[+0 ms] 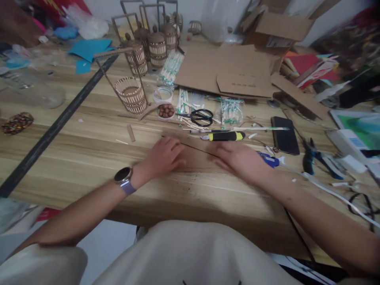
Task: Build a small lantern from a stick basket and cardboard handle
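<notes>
A small piece of brown cardboard (197,158) lies low over the table between my hands, with a thin dark line running slantwise along its far part. My left hand (166,154), with a watch on its wrist, has its fingers bent over the cardboard's left end. At the right end, my right hand (237,156) grips the cardboard with fingers and thumb close together. Both hands are slightly blurred. Just beyond the right hand lies a yellow and black utility knife (227,136). Black-handled scissors (202,117) rest farther back.
A bowl of brown beads (166,111) and a handled stick basket (130,95) stand behind. Large cardboard sheets (225,71) lie at the back. To the right are a phone (285,135), a blue glue gun (268,159) and pliers (320,160). A long black strip (62,122) crosses the left side.
</notes>
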`<state>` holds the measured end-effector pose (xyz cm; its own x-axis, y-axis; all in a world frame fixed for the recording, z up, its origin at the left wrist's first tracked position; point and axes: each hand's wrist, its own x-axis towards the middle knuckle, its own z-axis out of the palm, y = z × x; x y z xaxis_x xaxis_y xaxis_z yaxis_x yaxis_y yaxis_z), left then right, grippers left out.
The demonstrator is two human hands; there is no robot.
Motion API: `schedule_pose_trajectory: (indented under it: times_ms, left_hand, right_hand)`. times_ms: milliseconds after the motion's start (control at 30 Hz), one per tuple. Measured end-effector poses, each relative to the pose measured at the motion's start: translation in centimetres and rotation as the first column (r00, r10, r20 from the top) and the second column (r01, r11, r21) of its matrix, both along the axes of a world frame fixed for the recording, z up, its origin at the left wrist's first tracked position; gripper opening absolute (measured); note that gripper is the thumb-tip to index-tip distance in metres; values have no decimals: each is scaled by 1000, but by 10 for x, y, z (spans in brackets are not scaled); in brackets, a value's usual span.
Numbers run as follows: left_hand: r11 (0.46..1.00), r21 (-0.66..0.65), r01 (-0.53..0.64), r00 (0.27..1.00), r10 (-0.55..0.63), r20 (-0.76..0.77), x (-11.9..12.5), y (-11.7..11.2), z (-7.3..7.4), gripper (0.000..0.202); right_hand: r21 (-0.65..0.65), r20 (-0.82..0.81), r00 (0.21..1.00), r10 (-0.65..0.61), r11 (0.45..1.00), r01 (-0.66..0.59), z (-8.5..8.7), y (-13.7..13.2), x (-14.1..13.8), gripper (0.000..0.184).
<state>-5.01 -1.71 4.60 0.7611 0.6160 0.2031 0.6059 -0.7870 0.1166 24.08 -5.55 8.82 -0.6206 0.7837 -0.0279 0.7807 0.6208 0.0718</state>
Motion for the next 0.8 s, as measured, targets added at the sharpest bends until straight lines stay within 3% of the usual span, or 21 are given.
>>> schedule_pose_trajectory:
  times_ms: [67,200,333,467,567,700,800]
  left_hand:
    - [996,-71,54,996,-58,-69,-8,-12,-3,52]
    - [983,-178,-44,991,21,-134,-15,-10,-5,83]
    - [971,-227,-78,977,30,-209,-8,3,8,84]
    - [984,-168,-61,947,4,-321,0,5,27,78]
    - [982,-188,-15,933,-54,-355,-4,4,43,68]
    - [939,-341,40,934,-156,-320,-16,6,73,41]
    - [952,-290,104,953,-178,-245,-21,4,93,18]
  right_hand:
    - [-83,-21,998,55,995,-56,-6,-17,6,35]
    - [-56,40,998,-49,997,52,-15,-28,17,53]
    - [-22,66,996,-53,998,55,-16,-23,23,58]
    - [26,44,998,45,999,-46,-15,-22,24,48]
    - [150,10,983,182,972,-182,-11,-28,20,35]
    - [351,-3,955,298,894,-278,7,-41,9,26]
    - [390,-38,957,287,886,-250,26,-46,-1,26]
